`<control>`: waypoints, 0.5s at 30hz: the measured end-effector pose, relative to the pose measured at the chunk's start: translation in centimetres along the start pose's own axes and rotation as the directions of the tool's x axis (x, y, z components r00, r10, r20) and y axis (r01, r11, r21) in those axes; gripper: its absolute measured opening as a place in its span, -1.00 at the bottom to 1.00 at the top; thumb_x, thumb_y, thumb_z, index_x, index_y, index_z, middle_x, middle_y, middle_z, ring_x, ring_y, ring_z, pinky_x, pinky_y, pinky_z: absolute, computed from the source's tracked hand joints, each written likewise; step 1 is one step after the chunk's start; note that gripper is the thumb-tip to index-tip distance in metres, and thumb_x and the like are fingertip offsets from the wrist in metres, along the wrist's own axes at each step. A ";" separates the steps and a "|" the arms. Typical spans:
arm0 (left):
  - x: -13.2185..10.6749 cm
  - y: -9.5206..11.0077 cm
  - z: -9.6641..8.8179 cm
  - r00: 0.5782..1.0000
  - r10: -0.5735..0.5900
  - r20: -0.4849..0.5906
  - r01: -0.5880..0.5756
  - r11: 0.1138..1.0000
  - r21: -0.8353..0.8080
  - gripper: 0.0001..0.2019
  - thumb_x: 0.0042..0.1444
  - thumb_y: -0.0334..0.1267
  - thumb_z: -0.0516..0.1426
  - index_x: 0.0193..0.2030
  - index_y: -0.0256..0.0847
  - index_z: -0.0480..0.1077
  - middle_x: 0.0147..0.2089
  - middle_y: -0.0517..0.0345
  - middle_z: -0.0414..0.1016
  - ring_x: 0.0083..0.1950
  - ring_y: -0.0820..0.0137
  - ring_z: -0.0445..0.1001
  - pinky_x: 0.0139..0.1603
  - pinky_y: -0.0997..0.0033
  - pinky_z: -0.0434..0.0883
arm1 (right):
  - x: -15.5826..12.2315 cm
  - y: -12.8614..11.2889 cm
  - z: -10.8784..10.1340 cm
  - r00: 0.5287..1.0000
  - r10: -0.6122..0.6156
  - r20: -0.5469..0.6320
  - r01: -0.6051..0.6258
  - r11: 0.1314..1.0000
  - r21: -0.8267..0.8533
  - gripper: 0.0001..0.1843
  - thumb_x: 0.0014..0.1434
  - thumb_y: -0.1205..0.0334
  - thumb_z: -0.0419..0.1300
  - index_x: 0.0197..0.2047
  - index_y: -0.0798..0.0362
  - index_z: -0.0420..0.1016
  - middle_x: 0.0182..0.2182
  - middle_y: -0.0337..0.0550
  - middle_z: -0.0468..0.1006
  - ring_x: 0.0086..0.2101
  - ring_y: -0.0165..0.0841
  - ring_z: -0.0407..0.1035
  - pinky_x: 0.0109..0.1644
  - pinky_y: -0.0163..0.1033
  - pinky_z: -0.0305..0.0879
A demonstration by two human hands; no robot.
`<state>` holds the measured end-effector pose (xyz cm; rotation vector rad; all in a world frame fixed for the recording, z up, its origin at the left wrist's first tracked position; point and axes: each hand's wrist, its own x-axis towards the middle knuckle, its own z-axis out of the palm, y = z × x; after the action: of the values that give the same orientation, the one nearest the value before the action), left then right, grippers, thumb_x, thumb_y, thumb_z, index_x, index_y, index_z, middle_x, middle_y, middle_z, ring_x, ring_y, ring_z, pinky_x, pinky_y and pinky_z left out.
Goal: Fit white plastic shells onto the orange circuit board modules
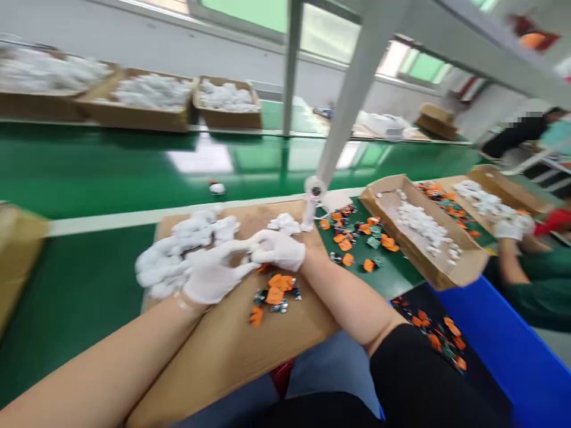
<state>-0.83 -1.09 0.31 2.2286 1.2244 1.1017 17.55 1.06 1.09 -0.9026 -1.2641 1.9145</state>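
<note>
Both my hands wear white gloves and meet over a brown cardboard sheet (232, 351). My left hand (213, 274) is closed, its fingers pinching toward the right hand. My right hand (280, 249) is curled shut against it. They seem to grip a small white part between them, but blur hides it. A heap of white plastic parts (178, 252) lies just left of my hands. Small orange and green circuit pieces (273, 294) lie right below them.
A green conveyor belt (111, 166) runs behind, with one small part (217, 188) on it. Cardboard boxes of white parts (149, 98) line the far side. To the right sit an open box (423, 238), loose orange pieces (352, 235), a blue bin (504, 351) and a co-worker's gloved hand (513, 226).
</note>
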 end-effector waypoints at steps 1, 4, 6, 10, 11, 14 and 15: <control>0.1 0.0 0.1 1.000 0.000 -0.027 -0.001 1.000 -0.031 -0.74 0.07 -0.20 0.30 -0.09 -0.19 0.54 -0.13 0.19 0.67 -0.15 0.34 0.61 -0.04 0.36 0.57 | -0.1 -0.1 -0.1 0.999 -0.016 0.036 0.015 0.999 0.032 -0.64 -0.15 0.34 0.48 -0.30 0.12 0.44 -0.44 -0.25 0.48 -0.36 -0.42 0.40 -0.23 -0.32 0.32; 0.6 0.1 0.1 0.999 -0.025 -0.047 0.016 0.983 -0.185 -0.73 0.06 -0.24 0.32 -0.08 -0.19 0.55 -0.12 0.12 0.67 -0.11 0.32 0.63 0.06 0.32 0.58 | -0.1 -0.8 -0.1 0.995 -0.051 0.090 0.038 0.989 0.146 -0.58 -0.13 0.09 0.50 -0.30 0.09 0.45 -0.45 -0.24 0.46 -0.41 -0.42 0.36 -0.25 -0.27 0.29; 0.7 0.2 0.2 0.998 -0.029 -0.048 0.015 0.966 -0.257 -0.75 0.06 -0.25 0.32 -0.10 -0.20 0.55 -0.13 0.09 0.67 -0.11 0.33 0.63 0.05 0.32 0.59 | -0.2 -1.2 0.0 0.994 -0.029 0.108 0.011 0.986 0.167 -0.54 -0.15 0.00 0.51 -0.32 0.09 0.46 -0.48 -0.24 0.46 -0.45 -0.42 0.34 -0.28 -0.24 0.26; 0.6 -0.2 0.4 0.999 -0.002 -0.035 -0.010 0.948 -0.319 -0.72 0.03 -0.28 0.35 -0.09 -0.23 0.53 -0.13 0.08 0.67 -0.12 0.35 0.63 0.02 0.37 0.60 | -0.3 -1.3 0.1 0.999 -0.007 0.051 0.000 0.992 0.126 -0.46 -0.25 0.00 0.56 -0.30 0.05 0.43 -0.53 -0.31 0.40 -0.51 -0.44 0.29 -0.34 -0.22 0.21; 0.6 -0.4 0.5 0.999 0.008 -0.036 -0.019 0.944 -0.331 -0.71 0.02 -0.29 0.35 -0.09 -0.25 0.52 -0.12 0.07 0.67 -0.11 0.35 0.64 0.02 0.38 0.60 | -0.3 -1.2 0.1 0.999 -0.014 0.034 0.010 0.994 0.110 -0.45 -0.25 0.00 0.57 -0.30 0.04 0.43 -0.53 -0.32 0.41 -0.52 -0.44 0.29 -0.34 -0.22 0.21; 0.6 -1.0 0.7 0.997 0.040 -0.060 -0.058 0.939 -0.340 -0.69 0.03 -0.29 0.35 -0.07 -0.27 0.51 -0.10 0.04 0.66 -0.10 0.35 0.64 0.04 0.37 0.60 | -0.1 -0.9 0.0 0.999 -0.030 0.018 0.029 0.997 0.076 -0.48 -0.15 -0.04 0.53 -0.29 0.05 0.40 -0.51 -0.27 0.47 -0.49 -0.43 0.34 -0.35 -0.25 0.26; 0.6 -1.1 0.8 0.997 0.043 -0.068 -0.063 0.941 -0.333 -0.68 0.03 -0.28 0.35 -0.06 -0.26 0.51 -0.09 0.04 0.66 -0.10 0.34 0.64 0.05 0.36 0.60 | 0.0 -0.7 -0.1 0.999 -0.035 0.026 0.033 0.997 0.075 -0.49 -0.13 -0.02 0.52 -0.28 0.06 0.40 -0.50 -0.26 0.48 -0.48 -0.42 0.36 -0.34 -0.27 0.27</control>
<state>-0.65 0.11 -0.58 1.9908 0.9204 1.2981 17.72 1.32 1.78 -0.8137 -1.2077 1.9401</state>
